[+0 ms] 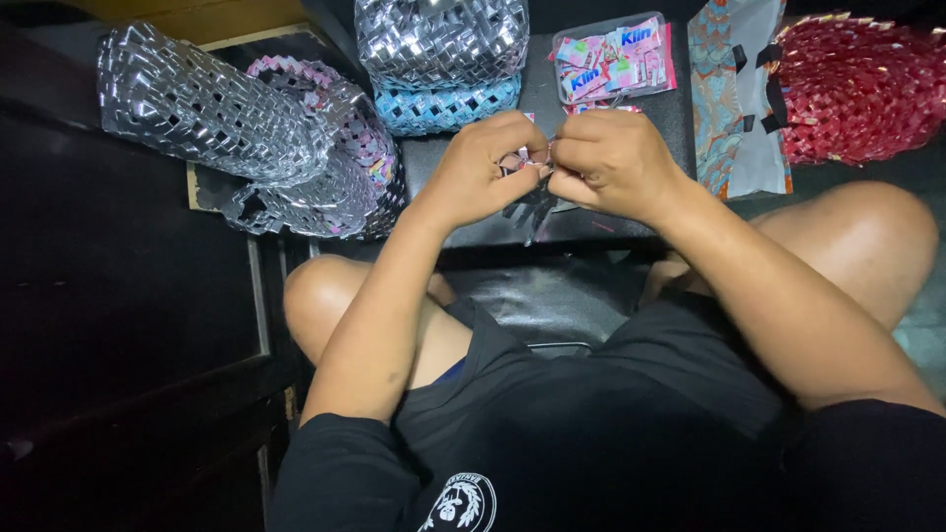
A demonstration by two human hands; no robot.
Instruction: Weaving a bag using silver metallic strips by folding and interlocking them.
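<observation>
My left hand (488, 163) and my right hand (616, 163) meet in front of me, fingertips pinched together on a small folded foil wrapper strip (532, 158). A dark dangling piece of the woven strip (532, 212) hangs just below the fingers. Most of the strip is hidden by my fingers. Both hands hover over a black surface (493, 227) above my knees.
A silver woven bag (202, 108) lies at the left beside a pink-and-silver woven bag (345, 148). Another silver bag (441, 39) sits on a blue woven piece (448, 106). A pile of pink sachet wrappers (616, 61), a patterned cloth bag (734, 94) and a red woven bag (862, 89) lie at the right.
</observation>
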